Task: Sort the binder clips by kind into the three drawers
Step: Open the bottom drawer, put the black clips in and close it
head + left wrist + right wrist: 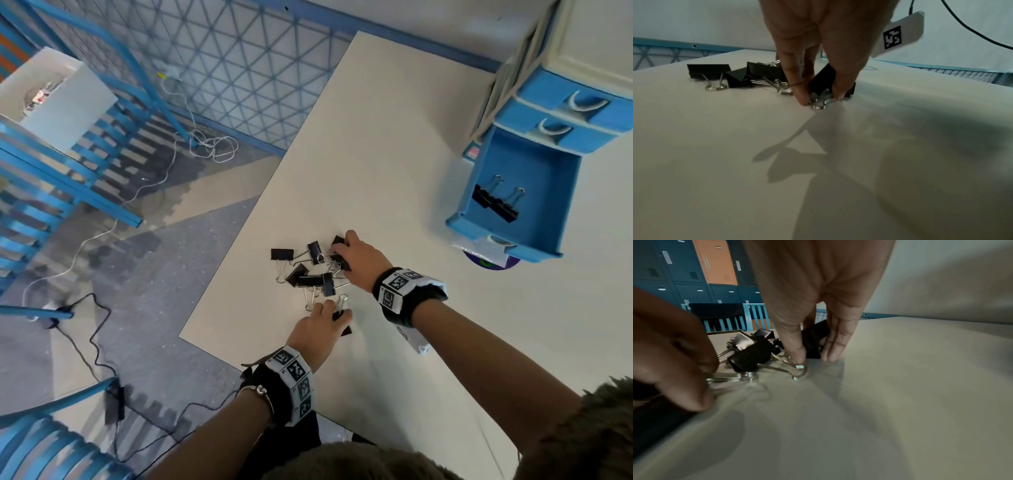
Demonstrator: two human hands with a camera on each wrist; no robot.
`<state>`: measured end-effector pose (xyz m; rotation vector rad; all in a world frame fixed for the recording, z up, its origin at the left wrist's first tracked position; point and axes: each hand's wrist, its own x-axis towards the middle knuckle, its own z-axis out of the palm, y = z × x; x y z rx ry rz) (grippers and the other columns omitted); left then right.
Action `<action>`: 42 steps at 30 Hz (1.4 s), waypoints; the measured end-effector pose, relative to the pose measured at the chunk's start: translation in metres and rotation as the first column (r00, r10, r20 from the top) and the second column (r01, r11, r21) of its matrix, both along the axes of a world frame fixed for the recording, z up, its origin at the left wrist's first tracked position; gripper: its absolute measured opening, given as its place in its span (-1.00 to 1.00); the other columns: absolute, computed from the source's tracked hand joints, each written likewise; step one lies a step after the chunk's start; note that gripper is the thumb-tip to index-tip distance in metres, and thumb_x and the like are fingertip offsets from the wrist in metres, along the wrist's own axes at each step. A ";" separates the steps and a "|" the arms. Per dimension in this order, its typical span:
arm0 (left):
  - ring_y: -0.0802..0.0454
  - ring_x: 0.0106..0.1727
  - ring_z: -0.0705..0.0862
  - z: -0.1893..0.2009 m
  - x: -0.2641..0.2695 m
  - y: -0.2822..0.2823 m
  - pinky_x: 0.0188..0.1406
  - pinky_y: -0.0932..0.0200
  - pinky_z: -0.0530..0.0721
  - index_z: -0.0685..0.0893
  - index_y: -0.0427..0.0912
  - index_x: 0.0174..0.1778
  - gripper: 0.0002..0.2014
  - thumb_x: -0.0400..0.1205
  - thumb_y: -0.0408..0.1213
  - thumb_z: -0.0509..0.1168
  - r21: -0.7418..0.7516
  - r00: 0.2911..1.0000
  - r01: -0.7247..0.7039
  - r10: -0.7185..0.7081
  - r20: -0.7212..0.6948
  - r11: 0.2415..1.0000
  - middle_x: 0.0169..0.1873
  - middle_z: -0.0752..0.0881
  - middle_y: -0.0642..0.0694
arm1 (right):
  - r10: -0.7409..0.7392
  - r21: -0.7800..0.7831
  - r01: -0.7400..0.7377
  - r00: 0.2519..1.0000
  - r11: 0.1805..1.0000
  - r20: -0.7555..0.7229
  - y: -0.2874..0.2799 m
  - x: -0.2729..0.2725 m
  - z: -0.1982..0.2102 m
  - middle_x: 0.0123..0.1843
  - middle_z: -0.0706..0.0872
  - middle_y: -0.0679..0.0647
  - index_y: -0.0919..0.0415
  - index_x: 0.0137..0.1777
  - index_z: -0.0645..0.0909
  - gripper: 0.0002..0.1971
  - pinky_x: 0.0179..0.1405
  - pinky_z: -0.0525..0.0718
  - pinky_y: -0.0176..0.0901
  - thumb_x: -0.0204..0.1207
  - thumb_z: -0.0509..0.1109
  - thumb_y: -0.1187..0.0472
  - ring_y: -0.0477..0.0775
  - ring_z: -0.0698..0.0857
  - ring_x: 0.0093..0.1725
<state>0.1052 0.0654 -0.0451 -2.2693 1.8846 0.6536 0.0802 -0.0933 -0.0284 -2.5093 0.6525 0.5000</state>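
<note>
Left hand (317, 330) pinches a black binder clip (823, 81) between thumb and fingertips (803, 99), down at its shiny wire handles, clip touching the table (394, 171). Right hand (358, 255) has thumb and fingers clamped on either side of another black clip (813, 339) at the far edge of the pile, fingertips on the tabletop. Both wrists wear black bands with white square-coded tags.

Between the hands: loose pile of clips (310, 270), matte black folded-metal bodies, triangular in profile, silver wire loop handles sticking out, several overlapping and tangled. One clip (282, 254) lies a bit apart on the pile's left edge.

Table is flat, smooth, off-white, matte. At its far right stands a small drawer unit (561, 113), blue plastic fronts with pale curved handles. Bottom drawer (507, 233) is pulled out; two large black clips (496, 202) lie inside, side by side. Upper two drawers closed.
</note>
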 end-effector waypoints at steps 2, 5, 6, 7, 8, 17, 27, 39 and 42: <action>0.05 -0.47 0.67 -0.001 0.002 -0.002 -0.91 0.38 0.40 0.69 -0.02 -0.15 -0.39 -0.15 -0.28 0.65 0.011 1.000 0.007 -0.007 0.004 1.000 -0.38 0.72 -0.09 | -0.049 0.015 0.049 0.999 0.999 0.018 -0.001 -0.008 0.000 0.30 0.40 0.29 0.23 0.36 0.41 -0.58 -0.06 0.61 0.04 0.49 0.30 0.36 0.38 0.65 0.02; 0.04 -0.49 0.68 -0.003 0.001 -0.006 -0.92 0.32 0.45 0.71 -0.06 -0.16 -0.42 -0.12 -0.30 0.66 -0.002 1.000 0.029 -0.029 0.009 1.000 -0.39 0.72 -0.12 | -0.155 0.053 0.153 0.987 0.987 0.047 -0.003 -0.025 0.001 0.23 0.46 0.30 0.20 0.40 0.37 -0.54 -0.09 0.57 0.01 0.50 0.33 0.27 0.38 0.64 0.03; 0.04 -0.50 0.68 -0.004 0.001 -0.007 -0.92 0.30 0.46 0.71 -0.08 -0.16 -0.43 -0.10 -0.31 0.66 -0.003 0.999 0.035 -0.035 -0.001 0.999 -0.40 0.71 -0.12 | -0.194 0.069 0.191 0.980 0.979 0.049 -0.003 -0.031 0.002 0.19 0.47 0.31 0.19 0.40 0.38 -0.53 -0.10 0.55 0.00 0.50 0.35 0.22 0.37 0.63 0.02; 0.05 -0.50 0.68 -0.007 0.000 -0.007 -0.92 0.30 0.46 0.71 -0.08 -0.16 -0.44 -0.10 -0.30 0.65 -0.015 0.999 0.032 -0.032 -0.002 0.999 -0.41 0.71 -0.11 | -0.232 0.087 0.227 0.972 0.970 0.045 -0.004 -0.038 0.003 0.14 0.50 0.30 0.20 0.37 0.40 -0.54 -0.11 0.54 -0.01 0.49 0.37 0.18 0.35 0.62 0.01; 0.06 -0.51 0.68 -0.006 -0.002 -0.009 -0.90 0.32 0.45 0.72 -0.08 -0.17 -0.45 -0.10 -0.29 0.65 -0.021 1.000 0.024 -0.024 -0.011 1.000 -0.42 0.71 -0.09 | -0.271 0.107 0.265 0.962 0.958 0.046 -0.004 -0.044 0.004 0.07 0.52 0.29 0.22 0.31 0.45 -0.57 -0.12 0.52 -0.02 0.47 0.39 0.14 0.32 0.60 -0.02; -0.13 -0.06 0.63 0.017 -0.010 -0.017 -0.23 0.18 0.50 0.39 -0.13 0.39 -0.59 0.59 -0.29 0.20 -0.027 0.913 -0.211 0.187 -0.363 0.977 0.15 0.55 -0.21 | -0.572 0.271 0.520 0.801 0.810 0.175 -0.010 -0.120 0.027 -0.24 0.56 0.09 0.24 -0.14 0.64 -0.71 -0.20 0.41 -0.20 0.34 0.52 0.02 0.05 0.53 -0.24; -0.23 -0.07 0.69 0.082 -0.055 -0.140 0.00 -0.02 0.67 0.56 -0.19 0.25 -0.61 0.48 -0.35 0.35 -0.310 0.849 -0.312 0.117 -0.515 0.898 -0.04 0.63 -0.30 | -0.762 0.203 0.753 0.534 0.626 0.368 -0.083 -0.170 0.074 -0.35 0.70 0.17 0.30 -0.34 0.58 -0.78 -0.43 0.46 -0.35 0.29 0.55 0.19 0.11 0.61 -0.34; -0.19 0.30 0.54 0.108 -0.070 -0.236 0.33 -0.15 0.55 0.40 -0.24 0.44 -0.52 0.57 -0.46 0.24 -0.332 0.735 -0.369 0.054 -0.676 0.868 0.35 0.51 -0.28 | -0.795 0.237 0.794 0.434 0.560 0.424 -0.155 -0.175 0.082 0.38 0.53 0.33 0.23 0.51 0.24 -0.32 0.24 0.63 0.21 0.42 0.45 0.27 0.31 0.68 0.15; -0.16 0.24 0.59 0.092 -0.063 -0.206 0.28 -0.10 0.59 0.56 -0.29 0.27 -0.66 0.56 -0.50 0.22 -0.358 0.775 -0.359 0.061 -0.630 0.862 0.28 0.56 -0.27 | -0.813 0.312 0.780 0.393 0.542 0.430 -0.133 -0.173 0.071 0.21 0.69 0.26 0.29 0.26 0.56 -0.64 0.14 0.72 -0.03 0.46 0.38 0.35 0.19 0.73 -0.07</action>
